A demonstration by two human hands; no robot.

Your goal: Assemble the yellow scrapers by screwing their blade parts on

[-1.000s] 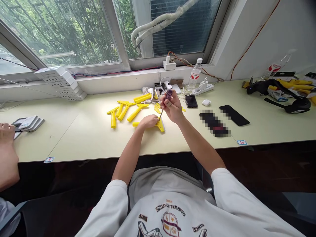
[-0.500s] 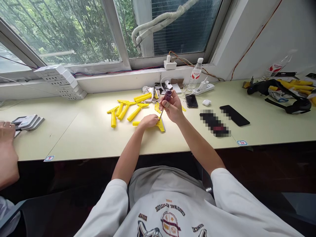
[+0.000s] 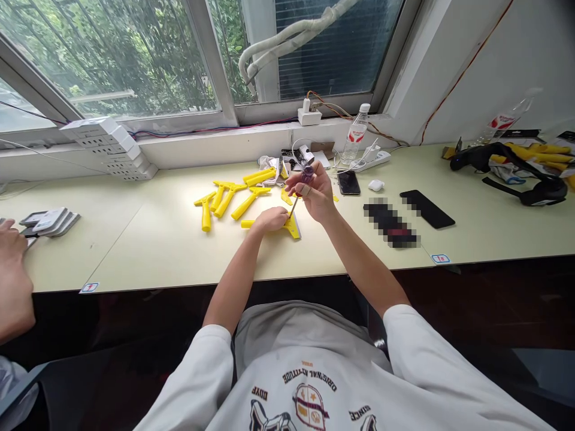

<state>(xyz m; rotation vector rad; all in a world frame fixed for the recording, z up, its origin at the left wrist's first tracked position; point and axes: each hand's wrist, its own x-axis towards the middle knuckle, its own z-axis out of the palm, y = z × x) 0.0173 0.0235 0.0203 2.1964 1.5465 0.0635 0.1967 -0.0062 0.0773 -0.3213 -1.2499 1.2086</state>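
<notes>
My left hand is closed over a yellow scraper and holds it on the table, its handle pointing left and its blade edge to the right. A screwdriver with a dark purple handle stands tilted above the scraper's head, its metal shaft running down to it. My right hand grips the screwdriver's handle, thumb and fingers around it. Whether the tip sits in a screw is too small to tell. Left of my hands lie several more yellow scrapers. A small flat yellow piece lies behind my left hand.
A phone, a white earbud case, a bottle and a power strip are behind and right. A black flat object lies further right. Another person's hand is at the left edge, near stacked grey pieces.
The fingers of my right hand have shifted and loosened around the screwdriver handle, which looks turned. My left hand and the scraper stay put. The other person's hand has moved slightly.
</notes>
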